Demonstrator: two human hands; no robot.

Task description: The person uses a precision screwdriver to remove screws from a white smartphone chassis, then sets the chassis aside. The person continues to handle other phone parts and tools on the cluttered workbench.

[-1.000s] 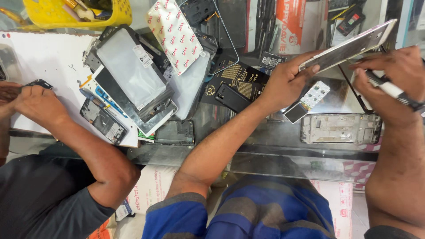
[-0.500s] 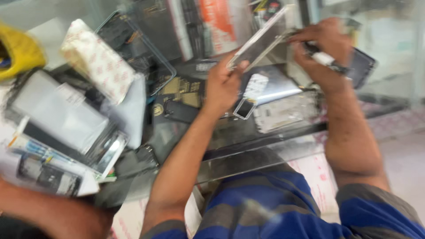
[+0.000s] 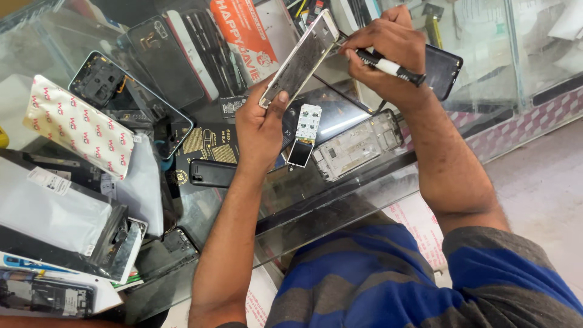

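My left hand (image 3: pixel 262 124) grips the lower end of a phone frame (image 3: pixel 301 56), holding it tilted up above the glass counter (image 3: pixel 340 200). My right hand (image 3: pixel 388 51) holds a black and white screwdriver (image 3: pixel 388 67) with its tip against the upper part of that frame. Just below the frame, on the glass, lie a small white circuit board (image 3: pixel 305 133) and a silver phone chassis (image 3: pixel 358 144).
Around the hands lie a black feature phone (image 3: pixel 211 173), a dark phone back (image 3: pixel 442 70), an opened phone housing (image 3: pixel 130 100), a patterned white pouch (image 3: pixel 79 126), clear plastic packets (image 3: pixel 57 212) and an orange printed box (image 3: pixel 246 36). Another person's arm shows at bottom left (image 3: pixel 36 322).
The view has swung left to right, so the hands now sit upper centre. The other person's arm has slid almost out of sight. Both hands keep their hold on frame and screwdriver.
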